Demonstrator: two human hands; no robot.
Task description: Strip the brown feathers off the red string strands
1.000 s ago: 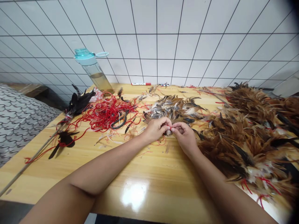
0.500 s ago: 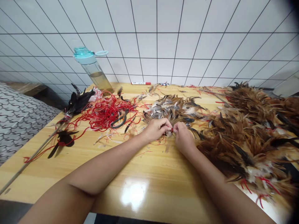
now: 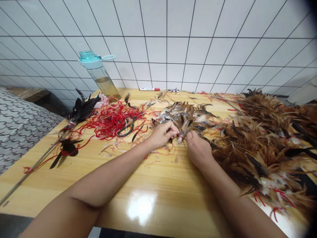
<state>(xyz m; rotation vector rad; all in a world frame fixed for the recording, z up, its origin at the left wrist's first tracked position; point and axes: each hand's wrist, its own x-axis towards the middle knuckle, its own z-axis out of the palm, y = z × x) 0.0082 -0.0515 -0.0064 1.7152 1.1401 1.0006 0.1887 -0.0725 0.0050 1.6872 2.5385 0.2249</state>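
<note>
My left hand [image 3: 162, 134] pinches a red string [image 3: 180, 135] at the base of a small bundle of brown feathers [image 3: 178, 138] on the wooden table [image 3: 153, 185]. My right hand [image 3: 198, 148] is curled beside it, fingers closed on the other end of the same string and bundle. Just behind both hands lies a loose heap of brown, grey and black feathers [image 3: 185, 115]. A thin red strand trails on the table below my left hand.
A tangle of red string [image 3: 111, 120] with dark scissors [image 3: 126, 130] lies left of the hands. Tied feather bundles [image 3: 267, 148] pile up at right. A teal-lidded bottle [image 3: 99, 74], a red marker [image 3: 149, 89], black feathers [image 3: 83, 109] and a thin stick [image 3: 32, 168] are around.
My hands have drawn slightly apart and shifted forward toward the feather heap; the right hand has turned its back upward. The string now stretches between them.
</note>
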